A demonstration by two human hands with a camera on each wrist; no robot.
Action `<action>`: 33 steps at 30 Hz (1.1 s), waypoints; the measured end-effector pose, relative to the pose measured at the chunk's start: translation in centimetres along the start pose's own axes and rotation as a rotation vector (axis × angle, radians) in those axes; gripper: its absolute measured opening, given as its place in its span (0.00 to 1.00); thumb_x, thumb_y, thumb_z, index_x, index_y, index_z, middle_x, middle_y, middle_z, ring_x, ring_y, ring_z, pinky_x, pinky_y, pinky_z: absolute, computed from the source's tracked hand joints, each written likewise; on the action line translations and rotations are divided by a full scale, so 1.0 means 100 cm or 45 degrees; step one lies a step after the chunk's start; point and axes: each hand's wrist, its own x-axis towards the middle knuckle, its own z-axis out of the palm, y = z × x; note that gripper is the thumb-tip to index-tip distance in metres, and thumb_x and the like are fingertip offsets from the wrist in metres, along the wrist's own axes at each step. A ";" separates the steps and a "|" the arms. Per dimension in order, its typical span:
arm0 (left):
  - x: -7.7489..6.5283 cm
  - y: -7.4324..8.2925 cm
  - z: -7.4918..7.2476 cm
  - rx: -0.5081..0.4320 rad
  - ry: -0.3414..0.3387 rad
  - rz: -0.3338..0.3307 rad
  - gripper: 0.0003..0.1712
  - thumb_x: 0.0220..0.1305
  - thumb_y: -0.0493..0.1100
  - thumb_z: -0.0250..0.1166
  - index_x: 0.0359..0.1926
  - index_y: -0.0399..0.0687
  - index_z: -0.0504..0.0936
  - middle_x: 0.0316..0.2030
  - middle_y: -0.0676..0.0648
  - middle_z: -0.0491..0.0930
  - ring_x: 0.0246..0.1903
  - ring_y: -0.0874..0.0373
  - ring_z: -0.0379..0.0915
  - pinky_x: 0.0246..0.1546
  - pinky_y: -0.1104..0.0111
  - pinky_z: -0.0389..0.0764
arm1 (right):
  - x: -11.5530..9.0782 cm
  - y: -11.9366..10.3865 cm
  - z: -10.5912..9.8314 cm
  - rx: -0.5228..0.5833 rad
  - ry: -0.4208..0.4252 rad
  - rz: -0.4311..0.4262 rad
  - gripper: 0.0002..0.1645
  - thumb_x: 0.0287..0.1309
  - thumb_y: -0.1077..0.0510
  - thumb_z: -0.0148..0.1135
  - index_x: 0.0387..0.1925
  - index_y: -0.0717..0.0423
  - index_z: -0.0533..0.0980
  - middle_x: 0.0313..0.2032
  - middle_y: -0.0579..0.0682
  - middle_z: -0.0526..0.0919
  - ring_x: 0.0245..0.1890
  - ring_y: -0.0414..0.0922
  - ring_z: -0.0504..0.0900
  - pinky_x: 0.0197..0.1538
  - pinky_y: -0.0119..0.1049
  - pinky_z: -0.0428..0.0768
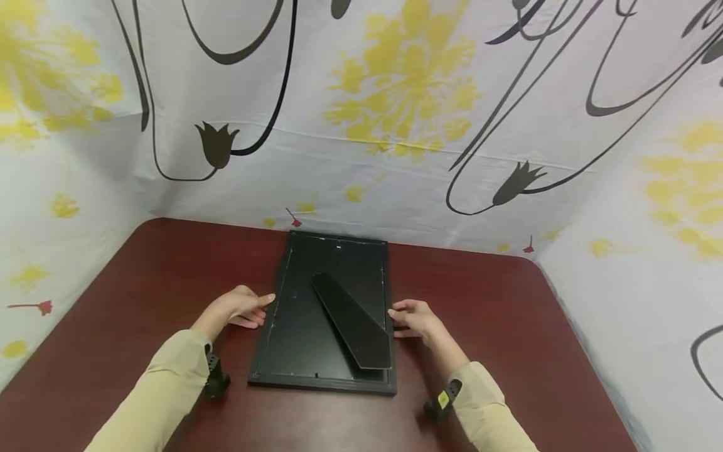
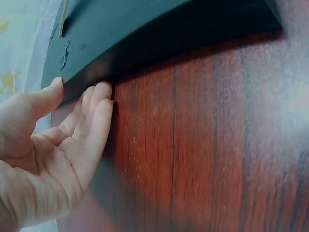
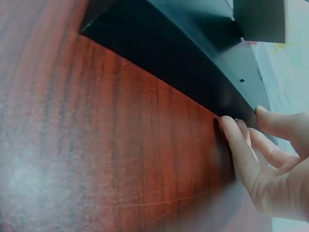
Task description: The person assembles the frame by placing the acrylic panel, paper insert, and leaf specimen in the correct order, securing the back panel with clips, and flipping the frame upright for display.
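A black picture frame [image 1: 305, 314] lies face down on the table, its back panel upward. Its easel stand [image 1: 353, 326] slants across the back, the wide end near the lower right corner. My left hand [image 1: 245, 307] holds the left side; in the left wrist view its thumb [image 2: 57, 87] is on the upper edge and the fingertips [image 2: 102, 92] are low against the side wall. On the opposite side, my right hand [image 1: 415, 320] grips the edge likewise, thumb [image 3: 263, 113] at the top and fingers [image 3: 234, 133] down by the tabletop.
The dark red wood-grain table [image 1: 480, 301] has rounded far corners. White patterned cloth [image 1: 339, 157] with yellow flowers hangs behind it and along both sides. Each wrist wears a black strap with a small camera, such as the left wrist camera [image 1: 216, 380].
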 end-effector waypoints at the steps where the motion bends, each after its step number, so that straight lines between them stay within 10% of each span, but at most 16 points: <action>1: 0.000 0.000 0.001 -0.011 0.008 -0.009 0.31 0.65 0.52 0.54 0.52 0.23 0.68 0.25 0.48 0.78 0.22 0.64 0.78 0.29 0.70 0.84 | 0.001 0.000 -0.002 0.007 -0.009 0.002 0.19 0.57 0.64 0.58 0.50 0.67 0.71 0.37 0.55 0.81 0.32 0.42 0.80 0.36 0.42 0.85; 13: 0.000 0.010 0.014 -0.105 0.230 0.074 0.21 0.63 0.35 0.56 0.55 0.25 0.68 0.48 0.31 0.73 0.43 0.48 0.77 0.38 0.65 0.84 | 0.025 -0.014 -0.016 0.122 -0.015 0.011 0.21 0.59 0.61 0.58 0.53 0.67 0.72 0.41 0.50 0.82 0.42 0.43 0.82 0.44 0.39 0.83; 33: -0.001 0.015 0.018 -0.111 0.212 0.088 0.24 0.64 0.34 0.53 0.61 0.34 0.64 0.50 0.33 0.72 0.53 0.41 0.69 0.40 0.60 0.83 | 0.061 -0.036 -0.010 0.124 0.097 0.012 0.26 0.58 0.58 0.58 0.57 0.64 0.69 0.43 0.49 0.80 0.36 0.38 0.78 0.48 0.41 0.82</action>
